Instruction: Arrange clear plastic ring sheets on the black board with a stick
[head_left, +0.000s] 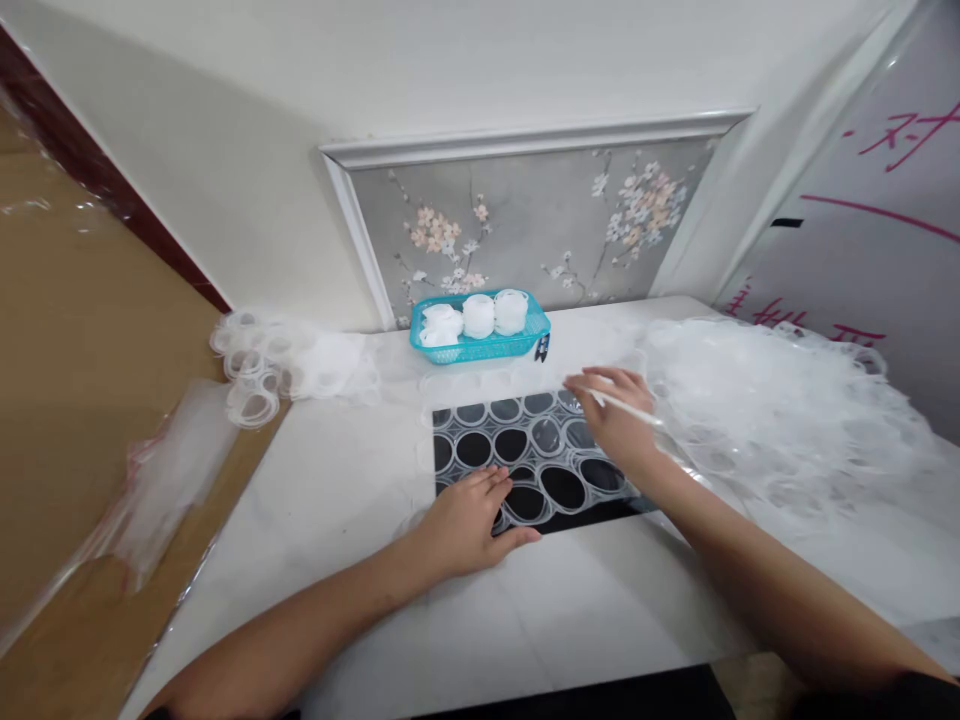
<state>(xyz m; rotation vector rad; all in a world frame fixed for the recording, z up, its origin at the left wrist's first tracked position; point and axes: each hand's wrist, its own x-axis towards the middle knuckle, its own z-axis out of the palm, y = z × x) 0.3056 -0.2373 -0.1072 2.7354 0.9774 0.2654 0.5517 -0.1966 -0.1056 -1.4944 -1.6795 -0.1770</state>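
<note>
A clear plastic sheet punched with round holes (536, 460) lies over a black mat (600, 517) on the white table (360, 480). My left hand (469, 525) presses flat on the sheet's near left corner, fingers spread. My right hand (619, 420) hovers over the sheet's far right part and holds a thin white stick (626, 406) that points toward the right. The stick's far end runs into the plastic heap.
A turquoise basket (480, 345) with stacks of clear round discs stands at the back by the wall. A large heap of punched plastic sheet (780, 410) lies right, a smaller heap (277, 365) at left. A plastic bag (165, 480) rests on the brown surface left.
</note>
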